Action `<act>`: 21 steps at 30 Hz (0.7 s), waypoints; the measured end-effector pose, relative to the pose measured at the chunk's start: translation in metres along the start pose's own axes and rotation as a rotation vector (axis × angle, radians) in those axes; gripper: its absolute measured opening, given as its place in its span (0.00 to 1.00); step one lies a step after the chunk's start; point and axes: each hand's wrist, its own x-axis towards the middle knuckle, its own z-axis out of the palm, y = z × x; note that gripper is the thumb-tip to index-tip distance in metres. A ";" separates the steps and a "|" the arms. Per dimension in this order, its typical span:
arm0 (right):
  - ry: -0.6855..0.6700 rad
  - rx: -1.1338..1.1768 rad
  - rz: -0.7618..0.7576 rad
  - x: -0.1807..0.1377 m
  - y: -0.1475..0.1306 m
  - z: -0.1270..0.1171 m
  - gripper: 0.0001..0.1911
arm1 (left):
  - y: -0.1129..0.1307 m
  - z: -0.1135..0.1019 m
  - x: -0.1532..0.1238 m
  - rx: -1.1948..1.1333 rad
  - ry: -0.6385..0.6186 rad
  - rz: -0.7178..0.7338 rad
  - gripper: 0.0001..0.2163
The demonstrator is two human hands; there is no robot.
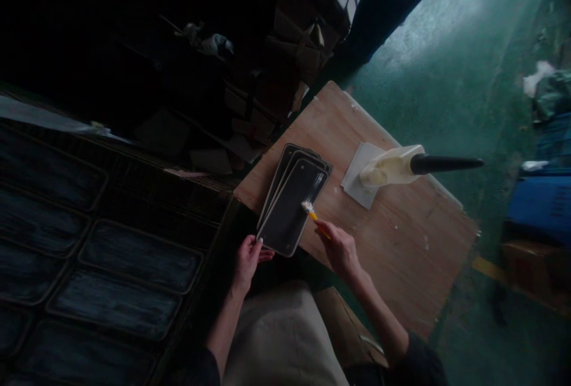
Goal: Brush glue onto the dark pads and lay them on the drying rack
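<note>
A stack of dark rectangular panels (289, 207) with pale edges lies on a wooden board (401, 255). My left hand (248, 261) pinches the near corner of the top panel. My right hand (339, 248) is closed on a small orange-handled brush (313, 215), whose white bristles touch the right edge of the top panel. A white bottle (392, 167) with a long black nozzle lies on a white sheet (359, 175) just beyond the panels.
To the left, several more dark panels (134, 255) are laid out in rows. Cardboard boxes (285, 41) pile up behind the board. Blue crates (542, 207) stand on the green floor at the right.
</note>
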 end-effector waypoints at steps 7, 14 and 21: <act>-0.307 0.377 0.109 -0.047 -0.041 -0.001 0.12 | 0.000 -0.003 0.001 0.023 0.001 0.010 0.18; -0.003 0.356 0.120 0.042 0.005 -0.019 0.14 | -0.002 -0.006 0.005 0.044 0.008 0.032 0.17; 0.182 0.004 0.030 0.083 0.017 -0.013 0.14 | 0.001 -0.006 0.003 0.014 0.024 0.028 0.17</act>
